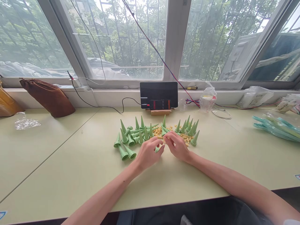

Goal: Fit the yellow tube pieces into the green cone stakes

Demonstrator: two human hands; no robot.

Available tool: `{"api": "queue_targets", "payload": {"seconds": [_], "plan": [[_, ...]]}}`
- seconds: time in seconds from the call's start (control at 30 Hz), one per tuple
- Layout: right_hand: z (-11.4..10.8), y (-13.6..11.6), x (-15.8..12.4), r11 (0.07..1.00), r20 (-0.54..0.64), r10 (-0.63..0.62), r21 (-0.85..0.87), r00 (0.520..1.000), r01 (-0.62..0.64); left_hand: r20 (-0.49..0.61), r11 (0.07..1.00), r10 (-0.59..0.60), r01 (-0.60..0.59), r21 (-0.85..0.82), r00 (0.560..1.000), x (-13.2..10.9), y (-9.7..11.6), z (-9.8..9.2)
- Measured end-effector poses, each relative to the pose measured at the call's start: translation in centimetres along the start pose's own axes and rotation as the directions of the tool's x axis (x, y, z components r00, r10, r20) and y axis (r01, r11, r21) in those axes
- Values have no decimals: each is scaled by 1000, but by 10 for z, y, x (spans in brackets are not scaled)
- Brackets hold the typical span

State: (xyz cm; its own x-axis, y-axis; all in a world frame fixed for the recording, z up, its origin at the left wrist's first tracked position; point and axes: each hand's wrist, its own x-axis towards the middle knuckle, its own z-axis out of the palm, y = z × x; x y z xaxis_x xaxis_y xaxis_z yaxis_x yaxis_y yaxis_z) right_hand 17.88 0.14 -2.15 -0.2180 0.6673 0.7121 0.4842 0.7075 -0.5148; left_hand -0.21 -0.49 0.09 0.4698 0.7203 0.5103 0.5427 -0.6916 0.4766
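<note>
Two hands over one heap: what are you holding? (desk)

My left hand (148, 153) has its fingers curled round a single green cone (157, 149), low over the surface (70, 162) at the near edge of the heap of cones (131, 137). My right hand (177, 145) bends its fingers toward that cone; whether they pinch anything, I cannot tell (me)

Which step is this? (desk)

Fitting, I judge: one cone being worked, yellow pieces (159, 131) scattered just behind. The next move calls for a steady left grip and a fine right-hand pinch, lined up on the cone (me)
</note>
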Motion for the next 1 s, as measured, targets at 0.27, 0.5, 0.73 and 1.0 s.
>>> {"api": "queue_targets", "payload": {"seconds": [0.27,0.5,0.73,1.0], "plan": [[3,-3,-2,990,-52,-136,17,989,137,-18,996,75,-76,-50,997,0,-6,4],[3,1,0,997,-22,-75,16,997,75,-79,998,2,-7,-64,997,1,-3,2],[2,1,-2,999,57,-42,36,997,40,-131,996,-47,36,-84,990,2,-4,1],[3,1,-3,997,98,-45,69,994,38,-149,994,-40,25,-103,988,1,-3,1]]}}
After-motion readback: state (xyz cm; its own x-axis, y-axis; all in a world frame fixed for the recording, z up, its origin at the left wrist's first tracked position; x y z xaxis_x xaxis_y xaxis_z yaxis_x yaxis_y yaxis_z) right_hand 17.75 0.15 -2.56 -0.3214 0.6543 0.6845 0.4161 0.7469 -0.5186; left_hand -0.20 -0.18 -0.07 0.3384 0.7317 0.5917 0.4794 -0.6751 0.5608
